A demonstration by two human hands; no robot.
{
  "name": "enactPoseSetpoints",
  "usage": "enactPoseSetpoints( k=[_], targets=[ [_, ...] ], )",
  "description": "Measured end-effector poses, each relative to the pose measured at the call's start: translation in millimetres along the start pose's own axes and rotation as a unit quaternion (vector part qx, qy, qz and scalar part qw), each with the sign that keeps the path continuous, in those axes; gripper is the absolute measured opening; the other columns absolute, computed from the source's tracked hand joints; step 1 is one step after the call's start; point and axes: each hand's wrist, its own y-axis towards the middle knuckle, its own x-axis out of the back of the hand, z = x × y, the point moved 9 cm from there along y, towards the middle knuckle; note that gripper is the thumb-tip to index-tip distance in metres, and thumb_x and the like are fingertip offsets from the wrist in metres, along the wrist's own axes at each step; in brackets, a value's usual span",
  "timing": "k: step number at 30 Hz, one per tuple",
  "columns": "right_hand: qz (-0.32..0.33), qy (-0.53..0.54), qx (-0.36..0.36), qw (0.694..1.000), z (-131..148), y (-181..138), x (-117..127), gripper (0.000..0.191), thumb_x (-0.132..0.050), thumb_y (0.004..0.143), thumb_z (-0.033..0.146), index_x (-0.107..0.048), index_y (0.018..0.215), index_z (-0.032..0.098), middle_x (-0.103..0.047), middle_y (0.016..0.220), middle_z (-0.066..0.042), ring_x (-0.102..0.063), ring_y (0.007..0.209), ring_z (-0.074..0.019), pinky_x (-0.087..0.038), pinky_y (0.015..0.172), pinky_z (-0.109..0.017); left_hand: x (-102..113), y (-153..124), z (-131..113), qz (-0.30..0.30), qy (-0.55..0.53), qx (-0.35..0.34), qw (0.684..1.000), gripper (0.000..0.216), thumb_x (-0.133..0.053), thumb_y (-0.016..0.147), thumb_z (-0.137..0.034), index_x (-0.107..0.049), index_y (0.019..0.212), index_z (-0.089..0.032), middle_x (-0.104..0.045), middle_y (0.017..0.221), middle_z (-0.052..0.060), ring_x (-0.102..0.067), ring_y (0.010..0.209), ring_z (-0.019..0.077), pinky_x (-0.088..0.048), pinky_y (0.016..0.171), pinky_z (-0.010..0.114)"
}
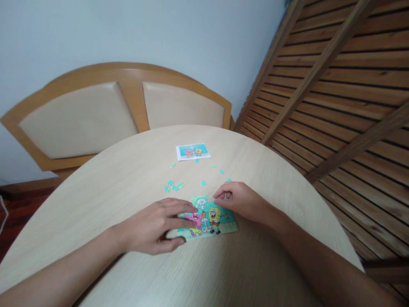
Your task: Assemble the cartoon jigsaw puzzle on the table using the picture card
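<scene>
"Where's the puzzle?"

"Flat on the bench [128, 183], well in from its far curved edge. The left hand [156, 224] lies over the puzzle's [209, 221] left side, that grip spread, fingers apart."

"And the right hand [239, 198]?"

"At the puzzle's upper right, fingers curled toward the thumb — whether that grip is closed on a piece, I can't tell."

"Anything beyond?"

"Loose pieces [171, 184], then a picture sheet [193, 151] nearer the bench's far edge."
</scene>
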Motion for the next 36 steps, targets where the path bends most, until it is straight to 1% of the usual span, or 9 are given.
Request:
enactPoseSetpoints(
  k=[7,13,17,20,23,26,28,31,36],
  targets=[
    [0.004,0.011,0.005,1.0,-1,-2,5,0.011,-0.069,0.085,0.026,-0.079,0.089,0.022,-0.075,0.089,-0.002,-0.066,0.077,-0.0164,-0.049,0.071,-0.029,2,2,-3,-0.003,-0.002,-0.002,1.0,0.044,-0.063,0.091,-0.029,-0.061,0.135,-0.025,-0.062,0.139,0.01,-0.056,0.132,0.0286,-0.048,0.111,0.049],
    [0.01,-0.028,0.041,0.999,6,-1,2,0.009,-0.074,0.08,0.021,-0.079,0.088,0.022,-0.073,0.088,-0.002,-0.065,0.079,-0.0169,-0.049,0.074,-0.03,4,1,-2,-0.011,-0.007,0.0,1.0,0.045,-0.063,0.091,-0.029,-0.061,0.136,-0.028,-0.063,0.138,0.009,-0.058,0.13,0.0294,-0.049,0.11,0.05],
    [0.01,-0.034,0.06,0.998,11,-1,1,0.009,-0.075,0.081,0.021,-0.078,0.089,0.021,-0.071,0.091,-0.003,-0.064,0.079,-0.0173,-0.049,0.076,-0.031,1,2,0,-0.009,-0.008,-0.005,1.0,0.045,-0.063,0.091,-0.03,-0.061,0.136,-0.027,-0.063,0.138,0.01,-0.057,0.13,0.0289,-0.047,0.112,0.048],
    [0.014,-0.042,0.082,0.996,14,-1,0,0.007,-0.074,0.083,0.022,-0.077,0.089,0.021,-0.071,0.091,-0.003,-0.065,0.084,-0.0185,-0.049,0.082,-0.033,5,3,4,-0.035,-0.004,-0.004,0.999,0.042,-0.061,0.093,-0.03,-0.06,0.135,-0.026,-0.064,0.135,0.009,-0.057,0.129,0.0273,-0.047,0.111,0.047],
    [-0.008,-0.07,0.114,0.991,15,-1,1,0.005,-0.073,0.087,0.025,-0.075,0.09,0.022,-0.071,0.096,-0.004,-0.066,0.094,-0.0208,-0.048,0.088,-0.036,19,3,21,-0.105,0.037,0.047,0.993,0.035,-0.056,0.098,-0.03,-0.06,0.133,-0.025,-0.064,0.134,0.009,-0.059,0.125,0.0261,-0.049,0.106,0.048],
    [-0.035,-0.102,0.143,0.984,15,0,2,0.007,-0.07,0.09,0.028,-0.074,0.094,0.023,-0.07,0.102,-0.005,-0.064,0.102,-0.023,-0.045,0.093,-0.04,31,-6,51,-0.179,0.08,0.145,0.97,0.034,-0.049,0.101,-0.031,-0.058,0.133,-0.023,-0.063,0.133,0.011,-0.06,0.122,0.0257,-0.05,0.104,0.049],
    [-0.042,-0.107,0.156,0.981,13,2,0,0.008,-0.068,0.092,0.027,-0.073,0.096,0.023,-0.07,0.103,-0.005,-0.063,0.104,-0.0233,-0.045,0.094,-0.041,34,-14,70,-0.208,0.107,0.21,0.949,0.036,-0.045,0.103,-0.034,-0.057,0.135,-0.021,-0.061,0.136,0.013,-0.058,0.125,0.0272,-0.049,0.106,0.051],
    [-0.052,-0.102,0.166,0.979,9,5,-1,0.009,-0.064,0.094,0.026,-0.072,0.099,0.023,-0.07,0.105,-0.005,-0.063,0.105,-0.0227,-0.045,0.094,-0.041,29,-20,88,-0.213,0.126,0.261,0.933,0.045,-0.042,0.104,-0.043,-0.054,0.138,-0.016,-0.057,0.142,0.016,-0.054,0.131,0.0305,-0.045,0.11,0.053],
    [-0.06,-0.096,0.174,0.978,6,8,-2,0.009,-0.064,0.094,0.025,-0.071,0.099,0.023,-0.07,0.104,-0.005,-0.063,0.103,-0.0223,-0.045,0.094,-0.041,19,-17,104,-0.17,0.149,0.293,0.929,0.056,-0.036,0.103,-0.054,-0.05,0.14,-0.014,-0.048,0.152,0.018,-0.048,0.138,0.0324,-0.04,0.115,0.051]
  ],
)
